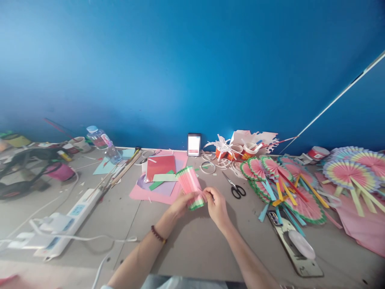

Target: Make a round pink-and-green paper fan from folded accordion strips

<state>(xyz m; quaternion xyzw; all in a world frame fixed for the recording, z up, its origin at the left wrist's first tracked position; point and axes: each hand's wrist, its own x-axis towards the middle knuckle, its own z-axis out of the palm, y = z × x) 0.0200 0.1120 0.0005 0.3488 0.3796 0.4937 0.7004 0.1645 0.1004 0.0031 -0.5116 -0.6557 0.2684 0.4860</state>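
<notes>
A pleated paper fan (pixel 189 182), pink with green and white edges, is held above the table between my two hands. My left hand (pixel 181 203) grips its lower left part, thumb lying across the folds. At the right side of the fan, the fingers of my right hand (pixel 215 202) are pinched together at its edge. Whether they also hold something small there I cannot tell. Behind the fan lie a pale green paper strip (pixel 164 177), a dark green strip (pixel 156 185) and a red paper sheet (pixel 161 165). Black-handled scissors (pixel 236 189) rest to the right of my right hand.
Finished paper fans (pixel 303 200) are heaped at the right, near a phone (pixel 296 245). A small screen (pixel 194 145) leans on the blue wall beside paper cups (pixel 249 151). Leftward are a tilted bottle (pixel 104 142), wooden sticks (pixel 124 169) and a power strip (pixel 72 220) with cables.
</notes>
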